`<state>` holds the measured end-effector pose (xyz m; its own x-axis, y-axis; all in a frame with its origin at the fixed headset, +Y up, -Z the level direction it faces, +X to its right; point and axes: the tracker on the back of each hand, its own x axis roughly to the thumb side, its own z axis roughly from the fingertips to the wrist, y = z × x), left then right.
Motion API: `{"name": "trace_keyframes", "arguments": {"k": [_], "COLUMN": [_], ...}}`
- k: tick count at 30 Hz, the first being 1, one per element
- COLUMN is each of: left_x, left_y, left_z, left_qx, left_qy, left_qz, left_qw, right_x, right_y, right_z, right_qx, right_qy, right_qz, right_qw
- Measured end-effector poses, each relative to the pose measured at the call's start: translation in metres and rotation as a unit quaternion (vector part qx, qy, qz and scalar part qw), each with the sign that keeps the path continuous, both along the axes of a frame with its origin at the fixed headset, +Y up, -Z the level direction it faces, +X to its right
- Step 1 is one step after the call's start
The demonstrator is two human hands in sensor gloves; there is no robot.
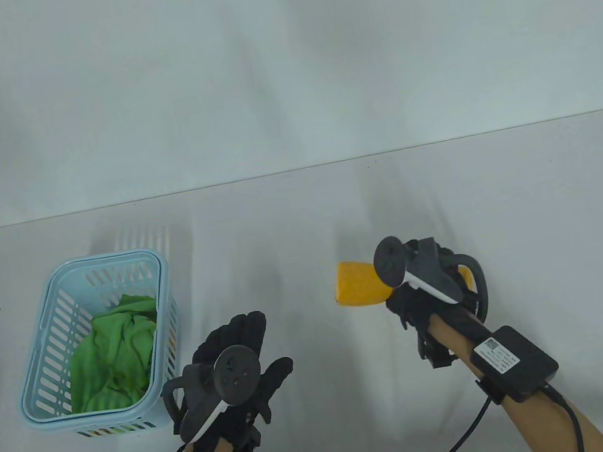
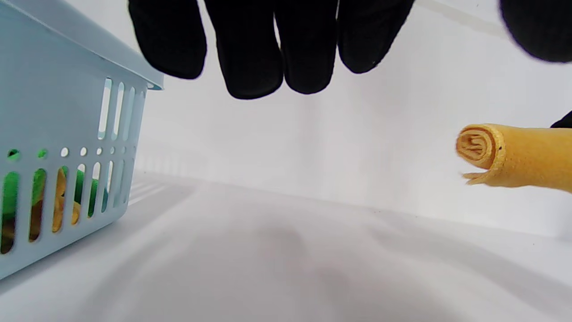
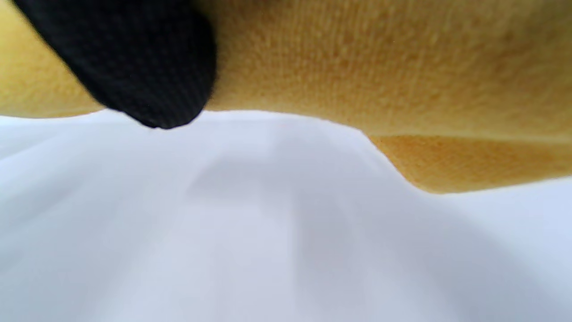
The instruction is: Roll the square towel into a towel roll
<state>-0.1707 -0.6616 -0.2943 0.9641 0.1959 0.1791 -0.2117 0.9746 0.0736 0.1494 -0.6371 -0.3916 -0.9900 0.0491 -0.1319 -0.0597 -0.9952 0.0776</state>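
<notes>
The rolled yellow terry towel [image 1: 359, 283] sits just right of centre in the table view, held off the white table [image 1: 535, 196] by the right hand in a black sensor glove [image 1: 428, 297], whose fingers curl round the roll's right part; the spiral left end pokes free, and in the left wrist view a loose outer flap hangs below it. That flap looks like the weak point: if the grip slackens or the roll is set down flap-up, the outer layer could spring open and the roll would loosen. The left gloved hand [image 1: 238, 365], lower centre-left, holds nothing, its fingers straight and slightly spread. At left stands a pale blue slotted plastic basket [image 1: 165, 296] holding crumpled green cloth [image 1: 114, 352]. The tabletop is matte white, backed by a plain white wall across the upper half
</notes>
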Motion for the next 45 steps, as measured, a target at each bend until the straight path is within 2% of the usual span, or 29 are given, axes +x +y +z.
{"name": "trace_keyframes", "arguments": {"k": [4,11,15,19,23,28,38,45], "left_x": [0.0,0.004,0.01,0.01,0.008,0.009,0.009,0.01], "left_y": [-0.004,-0.006,-0.008,-0.01,-0.011,-0.011,-0.011,-0.011], "left_z": [-0.002,0.001,0.001,0.0,-0.001,-0.001,-0.001,-0.001], "left_qx": [-0.008,-0.014,-0.017,-0.021,-0.021,-0.018,-0.017,-0.018], "left_qy": [0.003,-0.004,-0.009,-0.007,-0.001,0.0,-0.002,-0.006], "left_qz": [-0.005,-0.004,-0.011,-0.015,-0.014,-0.016,-0.016,-0.013], "left_qw": [1.0,1.0,1.0,1.0,1.0,1.0,1.0,1.0], "right_x": [0.048,0.135,0.17,0.194,0.207,0.212,0.212,0.209], "right_y": [-0.006,-0.044,-0.068,-0.092,-0.107,-0.112,-0.109,-0.093], "right_z": [-0.024,-0.057,-0.063,-0.061,-0.057,-0.056,-0.056,-0.049], "right_qx": [-0.002,0.01,0.03,0.013,-0.009,-0.034,-0.067,-0.083], "right_qy": [-0.068,-0.184,-0.249,-0.288,-0.299,-0.295,-0.287,-0.275], "right_qz": [-0.015,-0.018,0.002,0.032,0.021,0.011,0.019,0.016], "right_qw": [0.998,0.983,0.968,0.957,0.954,0.955,0.955,0.958]}}
